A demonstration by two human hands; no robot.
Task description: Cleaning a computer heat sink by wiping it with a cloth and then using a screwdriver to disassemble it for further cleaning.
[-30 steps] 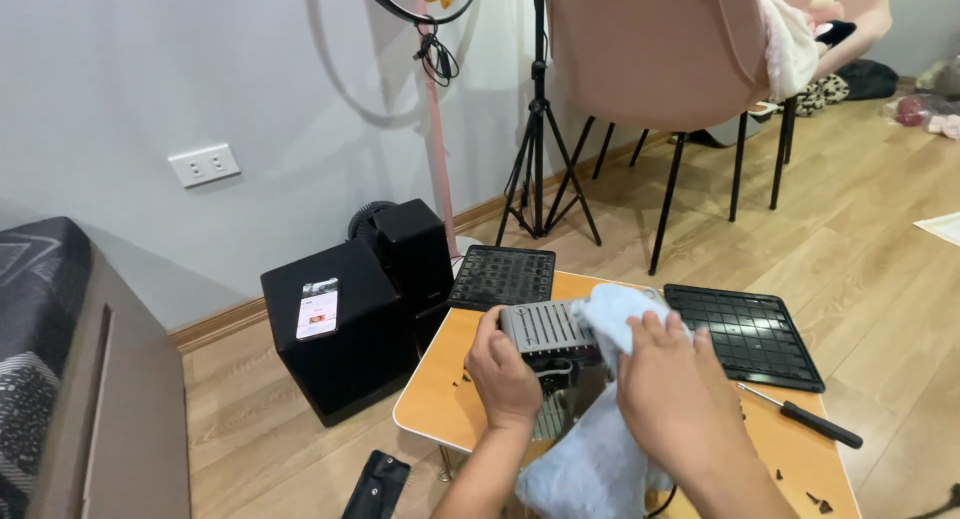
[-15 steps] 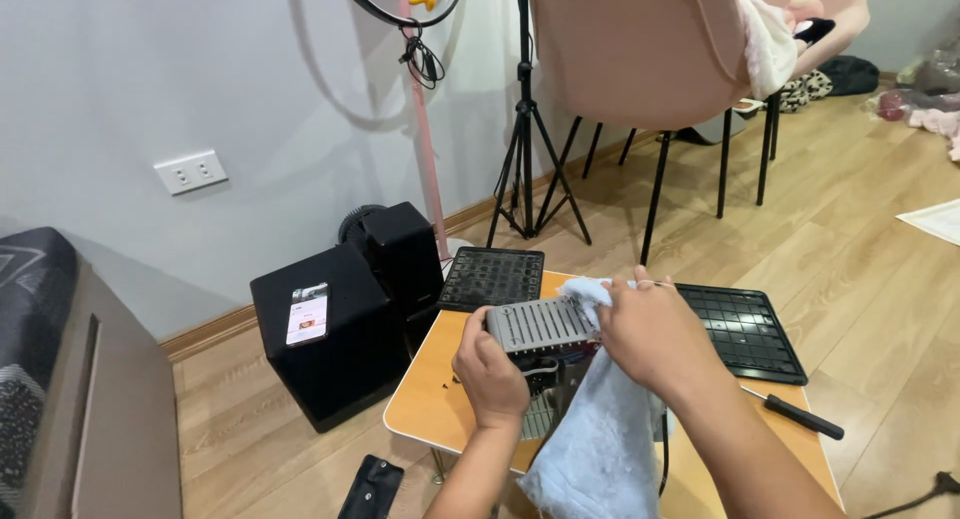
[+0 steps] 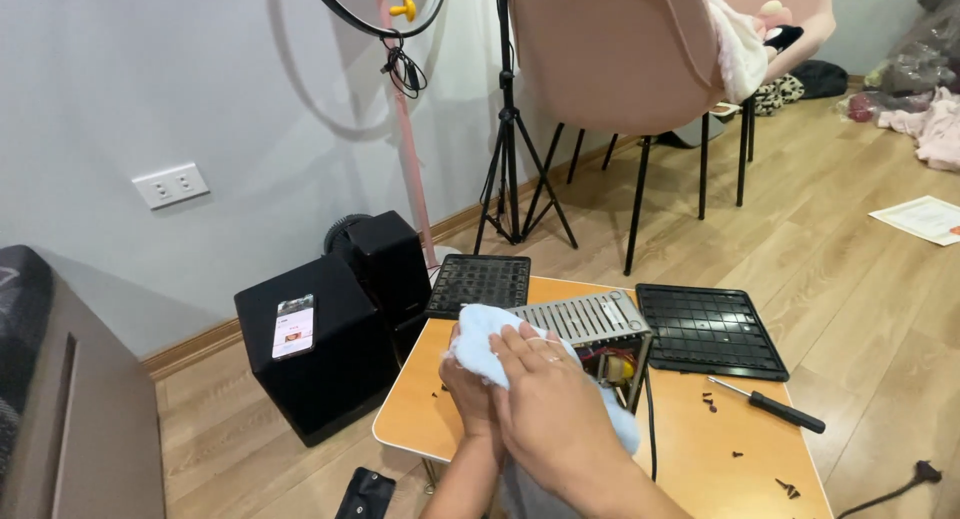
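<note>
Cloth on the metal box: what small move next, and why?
Probably sweep the cloth right along the box top: both hands, right over left, bunch it at the left end, and the slotted top shows uncovered beyond.

We see a small orange wooden counter with rounded corners standing on the light wood-plank floor. On the counter lie two black square grid panels, a grey vented metal box with wiring showing inside, a black-handled screwdriver and scattered small dark screws. A thin black cable runs across the top.
</note>
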